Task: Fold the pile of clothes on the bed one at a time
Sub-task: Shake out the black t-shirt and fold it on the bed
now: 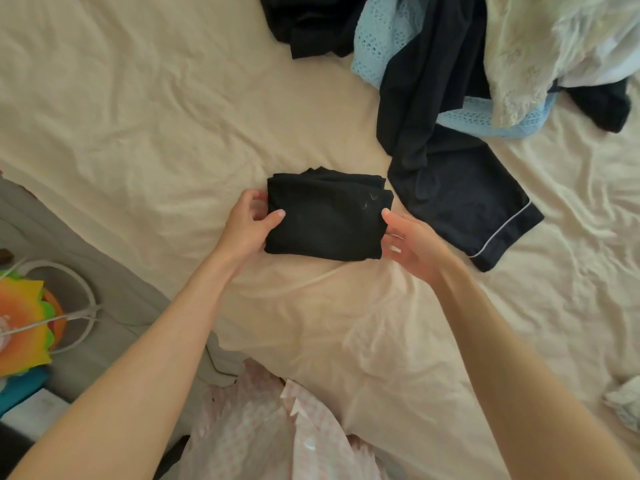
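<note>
Black folded garment (325,220) pinched by left hand (247,225), right hand (412,242) beside.

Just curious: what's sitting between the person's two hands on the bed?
In the head view, a folded black garment lies between the left hand and right hand; the left hand pinches its edge.

A folded garment (325,220) lies mid-bed (138,116) between both hands; the clothes pile (450,64) sits behind, to its right.

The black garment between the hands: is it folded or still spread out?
Folded. The black garment is a compact rectangle with stacked layers showing along its far edge; the left hand pinches one side.
</note>
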### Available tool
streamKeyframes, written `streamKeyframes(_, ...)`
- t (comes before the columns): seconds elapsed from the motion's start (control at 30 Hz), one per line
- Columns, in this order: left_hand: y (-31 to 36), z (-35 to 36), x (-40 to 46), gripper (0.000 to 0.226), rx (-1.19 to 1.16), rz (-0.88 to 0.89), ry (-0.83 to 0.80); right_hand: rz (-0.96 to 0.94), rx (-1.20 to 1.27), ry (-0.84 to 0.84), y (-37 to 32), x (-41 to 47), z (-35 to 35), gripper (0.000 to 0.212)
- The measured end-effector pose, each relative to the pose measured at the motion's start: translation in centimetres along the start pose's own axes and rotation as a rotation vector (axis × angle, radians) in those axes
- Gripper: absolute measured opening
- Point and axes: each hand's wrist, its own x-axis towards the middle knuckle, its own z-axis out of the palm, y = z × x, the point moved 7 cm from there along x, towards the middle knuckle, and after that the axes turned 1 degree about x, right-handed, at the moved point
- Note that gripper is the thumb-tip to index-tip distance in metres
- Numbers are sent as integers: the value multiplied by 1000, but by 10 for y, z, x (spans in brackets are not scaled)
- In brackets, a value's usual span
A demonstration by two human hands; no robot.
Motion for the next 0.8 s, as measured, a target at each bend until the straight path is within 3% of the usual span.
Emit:
streamKeyframes(0.2, 12, -5, -6, 22, -42, 6, -25, 94, -46, 74, -9, 0, 1, 51)
streamKeyframes(0.33, 18, -17, -25, 19, -34, 17, -35, 88, -120, 42, -12, -19, 10, 14)
streamKeyframes(0.6, 16, -48, -113, 23, 13, 31, -65, -60, -90, -9, 21, -108, 31, 19)
streamKeyframes(0.8, 13, -49, -189, 25, 80, 66, -207, -170, 39, 62, 80, -200, 19, 16)
